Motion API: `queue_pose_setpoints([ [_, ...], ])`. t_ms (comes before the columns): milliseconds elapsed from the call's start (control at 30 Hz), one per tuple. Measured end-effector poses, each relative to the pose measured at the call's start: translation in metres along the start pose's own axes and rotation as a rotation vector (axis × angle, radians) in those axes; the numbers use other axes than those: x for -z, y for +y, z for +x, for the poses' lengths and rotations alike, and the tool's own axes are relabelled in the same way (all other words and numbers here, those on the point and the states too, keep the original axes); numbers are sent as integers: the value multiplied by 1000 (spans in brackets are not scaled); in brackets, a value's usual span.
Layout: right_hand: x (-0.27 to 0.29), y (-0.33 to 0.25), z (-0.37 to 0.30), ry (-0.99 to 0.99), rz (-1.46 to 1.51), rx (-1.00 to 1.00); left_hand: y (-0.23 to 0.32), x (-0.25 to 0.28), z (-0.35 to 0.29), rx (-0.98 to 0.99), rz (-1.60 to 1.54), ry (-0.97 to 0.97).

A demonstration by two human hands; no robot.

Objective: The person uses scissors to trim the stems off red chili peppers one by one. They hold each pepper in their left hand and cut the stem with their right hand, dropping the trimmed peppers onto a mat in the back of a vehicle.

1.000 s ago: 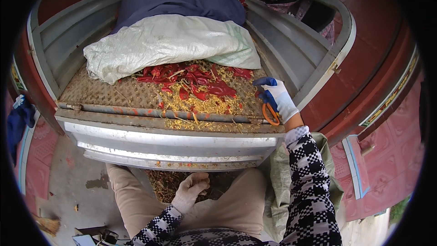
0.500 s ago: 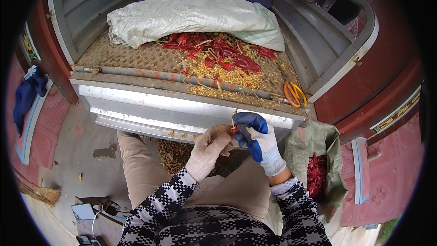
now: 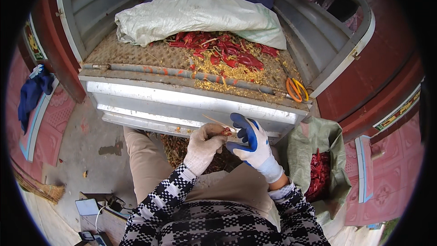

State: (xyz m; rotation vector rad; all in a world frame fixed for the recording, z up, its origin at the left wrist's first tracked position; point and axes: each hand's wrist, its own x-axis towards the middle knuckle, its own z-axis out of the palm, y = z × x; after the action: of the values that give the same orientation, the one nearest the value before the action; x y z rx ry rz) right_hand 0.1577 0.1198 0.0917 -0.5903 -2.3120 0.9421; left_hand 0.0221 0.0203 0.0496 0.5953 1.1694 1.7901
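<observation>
My left hand (image 3: pixel 201 149), in a pale knit glove, is closed in a pinch on a small dried red chili pepper (image 3: pixel 226 131). A thin straw-coloured stalk (image 3: pixel 215 121) sticks out above those fingers. Just to the right, my right hand (image 3: pixel 253 147) wears a white glove with blue-coated fingers; its thumb and fingers are spread apart around a gap beside the pepper, with nothing visibly held. Both hands hover over my lap, before the metal edge of a cart bed. Dried red chilies (image 3: pixel 227 52) lie heaped on the bed among scattered yellow seeds (image 3: pixel 207 69).
A white woven sack (image 3: pixel 195 16) covers the back of the heap. Orange-handled scissors (image 3: pixel 296 90) lie at the bed's right corner. A green woven sack (image 3: pixel 334 155) holding red chilies (image 3: pixel 320 173) stands at my right. A broom (image 3: pixel 50 192) and a phone (image 3: pixel 87 207) are at lower left.
My right hand has opened and drawn slightly away from the pepper, which stays in my left hand. The stalk now slants leftward instead of standing upright. The whole view has shifted a little.
</observation>
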Motion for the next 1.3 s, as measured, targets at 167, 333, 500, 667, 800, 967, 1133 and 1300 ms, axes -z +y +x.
queue_pose_setpoints([
  [167, 1, 2, 6, -5, -401, 403, 4, 5, -7, 30, 124, -73],
  [333, -18, 7, -1, 39, -233, 233, 1, 12, -9, 72, 157, -71],
  [500, -45, 17, -17, 131, 602, -356, -3, 13, -9, 93, 99, -65],
  [667, -48, 10, -9, 202, 866, -636, -1, 7, -8, 26, 163, -49],
  [800, -44, 24, 2, 180, 1118, -783, -15, 17, 2, 76, -28, -108],
  [967, -37, 19, 7, 213, 984, -706, -29, 27, 3, 132, -215, -158],
  [1133, -41, 8, 7, 248, 757, -508, -22, 23, 4, 138, -263, -177],
  [1300, -56, 16, 0, 266, 479, -247, -11, 14, -3, 131, -99, -107],
])
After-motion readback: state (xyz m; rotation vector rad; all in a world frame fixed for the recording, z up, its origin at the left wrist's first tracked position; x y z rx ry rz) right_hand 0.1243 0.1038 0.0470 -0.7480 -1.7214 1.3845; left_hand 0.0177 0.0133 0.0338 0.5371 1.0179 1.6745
